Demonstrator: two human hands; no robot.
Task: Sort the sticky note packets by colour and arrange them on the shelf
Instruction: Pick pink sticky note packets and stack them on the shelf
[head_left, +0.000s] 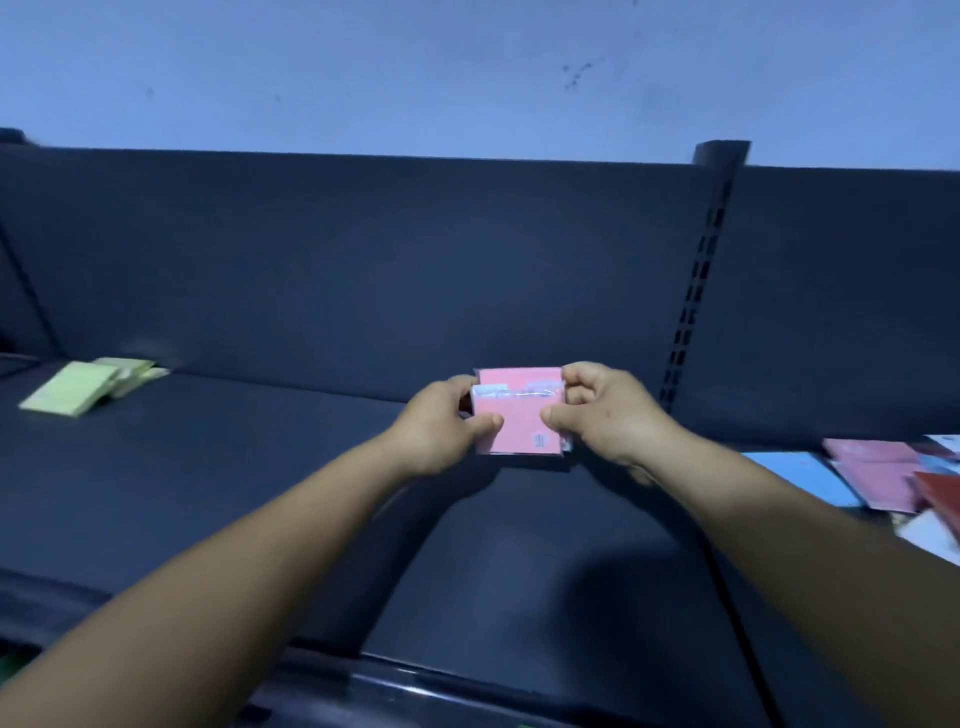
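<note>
Pink packets held over the shelf (260, 467)
Left hand (441, 423) and right hand (608, 415) pinch the pink packets (519, 421) from either side; green packets (88, 384) lie far left

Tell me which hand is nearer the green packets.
Left. The left hand grips the pink packets' left edge, on the side toward the green packets at far left. The right hand grips the right edge, farther away.
</note>
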